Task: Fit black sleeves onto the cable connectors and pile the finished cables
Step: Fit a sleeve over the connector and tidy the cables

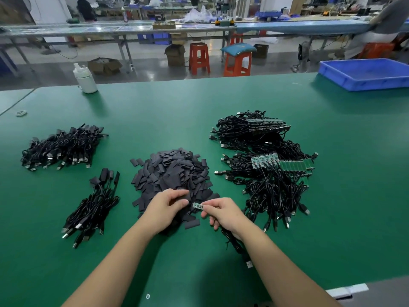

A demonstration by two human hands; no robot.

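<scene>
— What is held by the hands?

— A small green circuit-board connector [197, 205] is pinched at its right end by the thumb and fingers of the right hand [223, 214]. The black cable [234, 242] attached to it is trailed back under the right wrist, with its plug laid on the green desk [343, 207]. A flat black sleeve [185, 197] is pinched between the thumb and fingers of the left hand [164, 208], just beside the left end of the connector.

— Where are both hands placed?

— They are held over the near edge of the heap of flat black sleeves [172, 173] at the middle of the desk.

— And the cables?

— To the right, a large pile of black cables with bare green boards [272, 171] is seen. To the left, a small bundle of black cables with sleeved ends [95, 207] is laid near the heap, and a bigger pile of sleeved black cables [62, 147] is found farther back.

— Anything else on the desk?

— A white plastic bottle [85, 79] at the far left edge and a blue plastic tray [365, 74] at the far right corner.
</scene>
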